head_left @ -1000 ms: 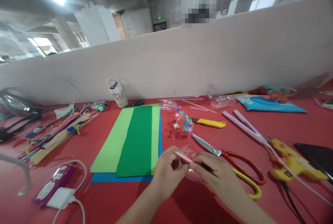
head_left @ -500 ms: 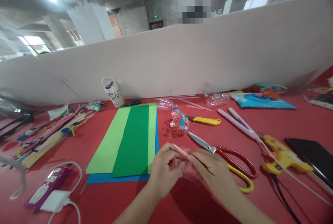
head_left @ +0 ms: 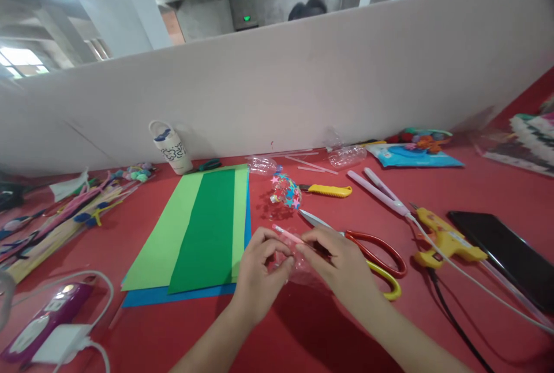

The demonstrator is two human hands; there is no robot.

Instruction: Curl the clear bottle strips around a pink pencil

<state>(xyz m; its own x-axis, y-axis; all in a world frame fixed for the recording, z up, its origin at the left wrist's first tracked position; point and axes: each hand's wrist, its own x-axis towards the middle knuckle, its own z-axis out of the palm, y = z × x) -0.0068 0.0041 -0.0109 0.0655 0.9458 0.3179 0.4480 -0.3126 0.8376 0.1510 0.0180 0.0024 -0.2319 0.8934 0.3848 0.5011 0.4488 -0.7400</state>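
Observation:
Both hands are close together above the red table, in front of the scissors. My right hand (head_left: 337,263) is closed on a slim pink stick (head_left: 286,233), its free end pointing up and left; I cannot tell if it is a pen or a tube. My left hand (head_left: 262,272) is curled, thumb and fingers pinched at a crumpled clear plastic piece (head_left: 305,275) below the stick. Beyond them sits a clear ball covered with coloured stars (head_left: 288,191). Red and yellow handled scissors (head_left: 376,246) lie just beyond my right hand, partly hidden by it.
Green and blue sheets (head_left: 203,234) lie left. A yellow cutter (head_left: 329,190), clear plastic bottle pieces (head_left: 347,156), a pink hair straightener (head_left: 381,194), a yellow glue gun (head_left: 445,240) with cords and a black phone (head_left: 497,252) lie right. A white bottle (head_left: 172,150) stands by the partition.
The view has shifted, so the table things appear further left. The left fingers have slid off the pink stick's upper end, which now shows more. The right hand keeps hold of it.

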